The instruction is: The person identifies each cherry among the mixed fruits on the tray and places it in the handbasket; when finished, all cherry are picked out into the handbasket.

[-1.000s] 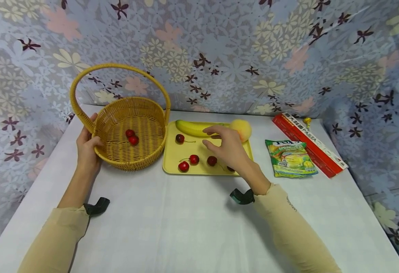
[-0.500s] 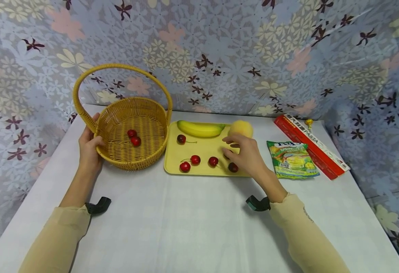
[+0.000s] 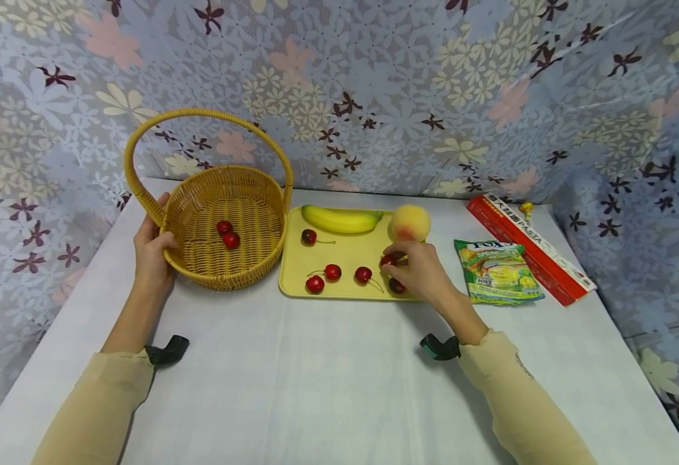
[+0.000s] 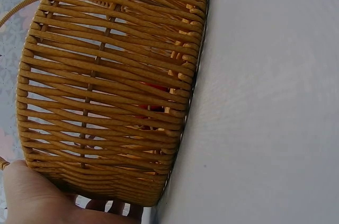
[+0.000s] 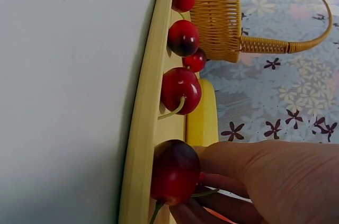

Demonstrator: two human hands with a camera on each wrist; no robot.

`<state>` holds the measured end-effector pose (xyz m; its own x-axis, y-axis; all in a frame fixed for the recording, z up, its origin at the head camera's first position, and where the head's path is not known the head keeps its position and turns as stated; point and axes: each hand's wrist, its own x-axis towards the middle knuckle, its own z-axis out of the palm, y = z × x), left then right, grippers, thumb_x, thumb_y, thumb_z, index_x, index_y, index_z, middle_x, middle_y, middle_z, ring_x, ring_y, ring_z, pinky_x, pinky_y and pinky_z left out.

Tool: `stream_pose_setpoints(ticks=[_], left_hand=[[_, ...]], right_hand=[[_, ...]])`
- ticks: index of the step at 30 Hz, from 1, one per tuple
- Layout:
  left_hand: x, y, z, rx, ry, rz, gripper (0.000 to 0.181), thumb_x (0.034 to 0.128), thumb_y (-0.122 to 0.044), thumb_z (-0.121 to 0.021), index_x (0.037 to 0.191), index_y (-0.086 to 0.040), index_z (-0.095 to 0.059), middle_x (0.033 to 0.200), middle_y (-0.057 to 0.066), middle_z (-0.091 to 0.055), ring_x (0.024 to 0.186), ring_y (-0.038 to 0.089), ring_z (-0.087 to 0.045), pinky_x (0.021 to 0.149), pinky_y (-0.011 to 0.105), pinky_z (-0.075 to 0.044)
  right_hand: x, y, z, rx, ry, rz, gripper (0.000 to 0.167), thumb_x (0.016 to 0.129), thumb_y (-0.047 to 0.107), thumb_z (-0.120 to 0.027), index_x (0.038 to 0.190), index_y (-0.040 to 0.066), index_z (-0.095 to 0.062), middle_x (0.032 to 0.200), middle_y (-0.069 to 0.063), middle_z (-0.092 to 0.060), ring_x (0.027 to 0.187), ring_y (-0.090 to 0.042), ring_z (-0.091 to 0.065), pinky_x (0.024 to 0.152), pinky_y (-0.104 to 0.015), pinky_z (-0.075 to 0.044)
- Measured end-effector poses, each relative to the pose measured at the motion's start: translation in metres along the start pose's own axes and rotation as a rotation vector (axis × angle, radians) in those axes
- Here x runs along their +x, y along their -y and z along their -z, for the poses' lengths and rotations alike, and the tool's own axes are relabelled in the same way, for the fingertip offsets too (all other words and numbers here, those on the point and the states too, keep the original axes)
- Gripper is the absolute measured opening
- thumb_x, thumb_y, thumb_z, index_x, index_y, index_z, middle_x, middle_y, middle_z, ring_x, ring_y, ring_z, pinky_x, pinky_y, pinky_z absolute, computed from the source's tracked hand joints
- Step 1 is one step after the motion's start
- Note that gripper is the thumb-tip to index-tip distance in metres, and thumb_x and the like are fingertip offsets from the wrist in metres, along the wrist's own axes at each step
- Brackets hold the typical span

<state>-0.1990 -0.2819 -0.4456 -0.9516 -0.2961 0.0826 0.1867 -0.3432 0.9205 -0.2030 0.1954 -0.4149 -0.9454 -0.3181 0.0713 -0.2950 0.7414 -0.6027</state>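
Observation:
My left hand (image 3: 153,253) grips the left side of a yellow wicker basket (image 3: 223,281), its thumb at the rim. Two red cherries (image 3: 231,240) lie inside the basket. Over the right part of a yellow tray (image 3: 339,252), my right hand (image 3: 423,271) pinches a red cherry (image 3: 388,261) between thumb and fingers. A darker cherry (image 3: 396,285) sits just in front of those fingers; the right wrist view shows this dark cherry (image 5: 176,173) close up, largely hiding the pinched one. Several more cherries (image 3: 363,275) with stems lie on the tray.
A banana (image 3: 342,219) and a peach (image 3: 410,223) lie along the tray's back edge. To the right are a green snack packet (image 3: 497,272) and a long red pasta box (image 3: 528,248). A small yellow item (image 3: 526,208) is behind the box. Floral cloth hangs behind the table.
My right hand has moved right and down from near the banana to the cherries by the peach, and its fingers have closed on one. The left hand keeps its hold on the basket.

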Motion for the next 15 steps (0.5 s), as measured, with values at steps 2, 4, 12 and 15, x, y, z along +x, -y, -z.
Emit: stream_pose_setpoints(ticks=[2, 4, 12, 15], left_hand=[[0.0, 0.0, 0.0, 0.001, -0.001, 0.004, 0.088, 0.0812, 0.019, -0.035, 0.161, -0.015, -0.044, 0.168, 0.003, -0.037, 0.143, 0.021, -0.038, 0.108, 0.025, -0.04], [0.0, -0.001, -0.001, 0.004, 0.001, 0.012, 0.088, 0.0815, 0.019, -0.035, 0.162, -0.016, -0.044, 0.168, 0.003, -0.037, 0.143, 0.021, -0.038, 0.109, 0.025, -0.04], [0.0, -0.001, -0.001, 0.009, 0.001, 0.011, 0.087, 0.0819, 0.019, -0.035, 0.161, -0.017, -0.045, 0.167, 0.003, -0.038, 0.142, 0.021, -0.039, 0.108, 0.025, -0.04], [0.0, -0.001, 0.0, 0.011, -0.001, 0.011, 0.087, 0.0819, 0.019, -0.035, 0.161, -0.017, -0.045, 0.167, 0.003, -0.038, 0.141, 0.021, -0.039, 0.108, 0.025, -0.04]], right_hand=[[0.001, -0.001, -0.001, 0.008, 0.006, 0.002, 0.028, 0.09, 0.008, -0.081, 0.115, -0.002, -0.075, 0.106, -0.017, -0.079, 0.098, -0.032, -0.077, 0.088, -0.047, -0.061], [0.002, 0.0, -0.001, 0.021, 0.008, 0.003, 0.028, 0.09, 0.007, -0.081, 0.116, -0.002, -0.075, 0.107, -0.017, -0.078, 0.098, -0.032, -0.077, 0.088, -0.047, -0.061], [0.008, 0.013, 0.003, 0.06, -0.05, 0.088, 0.028, 0.091, 0.005, -0.079, 0.118, -0.003, -0.075, 0.112, -0.016, -0.076, 0.101, -0.032, -0.075, 0.092, -0.048, -0.06], [0.013, 0.023, 0.004, 0.059, -0.079, 0.131, 0.027, 0.092, 0.007, -0.079, 0.117, -0.001, -0.075, 0.111, -0.014, -0.077, 0.1, -0.031, -0.075, 0.093, -0.048, -0.06]])
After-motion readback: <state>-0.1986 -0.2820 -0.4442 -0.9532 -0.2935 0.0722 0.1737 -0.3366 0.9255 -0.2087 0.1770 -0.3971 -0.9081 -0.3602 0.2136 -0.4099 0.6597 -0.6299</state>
